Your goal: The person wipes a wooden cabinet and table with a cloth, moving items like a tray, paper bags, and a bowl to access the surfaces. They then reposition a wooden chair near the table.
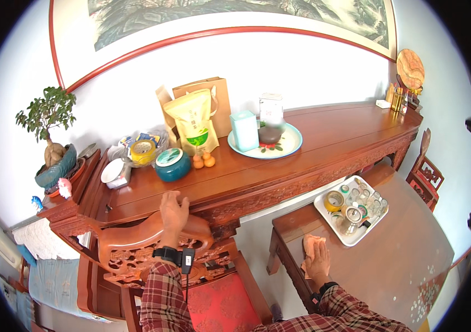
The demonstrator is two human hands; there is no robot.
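Observation:
My right hand [318, 259] presses an orange cloth [313, 245] against the near left corner of the brown table [389, 257]. Part of the cloth shows beyond the fingers. Just past it, on the same table, stands a white tray [349, 242] with glass cups, a glass teapot [351, 220] and a roll of yellow tape [333, 201]. My left hand [174, 211] is raised with its fingers apart and nothing in it, over the carved chair back [136, 245] and by the front edge of the long wooden sideboard [227, 178]. Nearest to it is a lidded teal jar [172, 164].
On the sideboard are a white container [116, 173], small orange gourds [204, 160], a gold pouch [196, 124], paper bags [221, 95] and a round plate [289, 145] holding a light blue box [244, 130]. A potted bonsai [55, 166] stands left. The red-cushioned chair [218, 305] is below my left hand.

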